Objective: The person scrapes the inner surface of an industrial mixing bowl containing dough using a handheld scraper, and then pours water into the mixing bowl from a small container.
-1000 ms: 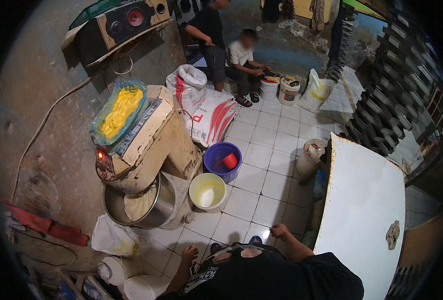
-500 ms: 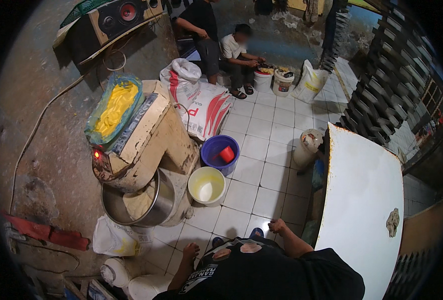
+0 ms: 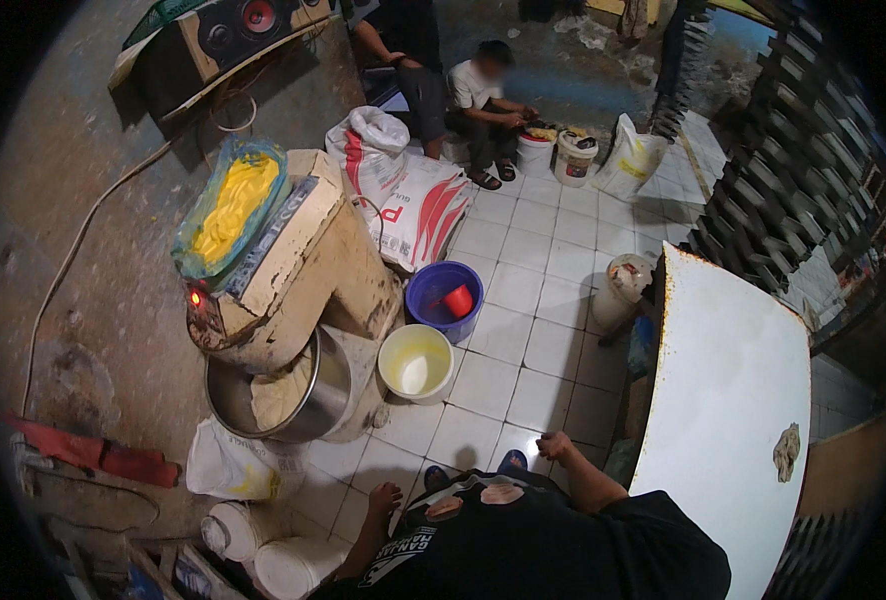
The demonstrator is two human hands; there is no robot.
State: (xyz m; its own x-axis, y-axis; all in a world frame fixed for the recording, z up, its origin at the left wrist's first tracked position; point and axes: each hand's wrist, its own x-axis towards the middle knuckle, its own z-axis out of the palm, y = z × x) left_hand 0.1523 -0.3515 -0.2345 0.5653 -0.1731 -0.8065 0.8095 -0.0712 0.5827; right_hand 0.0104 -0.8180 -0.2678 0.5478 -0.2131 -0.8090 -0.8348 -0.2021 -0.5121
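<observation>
My left hand [image 3: 385, 499] hangs at my side with its fingers loosely curled and a little apart, holding nothing that I can see. My right hand [image 3: 555, 446] is drawn into a loose fist over the tiles, with nothing showing in it. Neither hand touches anything. Ahead and to the left stands a worn cream dough mixer [image 3: 353, 262], its steel bowl [image 3: 335, 390] holding pale dough [image 3: 281, 392]. A tray lined with blue plastic and filled with yellow fat [image 3: 235, 210] rests on top. Beside the mixer is a whitish bucket [image 3: 416, 363] with yellow residue.
A purple tub [image 3: 424, 285] holds a red scoop [image 3: 458, 301]. Large white sacks [image 3: 413, 215] lean behind it. A white-topped table [image 3: 723, 380] with a crumpled rag [image 3: 786, 452] borders my right. Two people are at the back, one seated [image 3: 478, 90] by buckets. Lidded tubs [image 3: 288, 567] stand lower left.
The view has shifted slightly, so the room sits a little differently in it. Both my hands stay low at my sides. The seated person's head and arms have moved a little.
</observation>
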